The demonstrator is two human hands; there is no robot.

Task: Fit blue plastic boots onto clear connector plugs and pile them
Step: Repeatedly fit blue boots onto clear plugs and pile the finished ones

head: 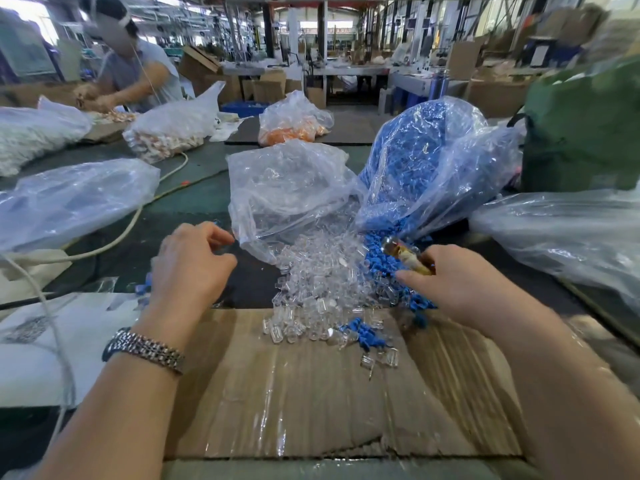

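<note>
Cardboard [311, 393], clear plugs [318, 289] between hands, blue boots [381, 261] beside right grip [446, 282]

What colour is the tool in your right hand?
Amber-brown with a pale band, a translucent tool held by the right hand; head view, somewhat blurred.

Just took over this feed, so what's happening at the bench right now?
A person is sorting connector parts. Clear plugs and blue boots spill from two open plastic bags onto a flattened cardboard sheet. The right hand holds a small amber tube-like object over the blue pile; what it is cannot be told. The left hand hovers curled beside the clear bag.
</note>
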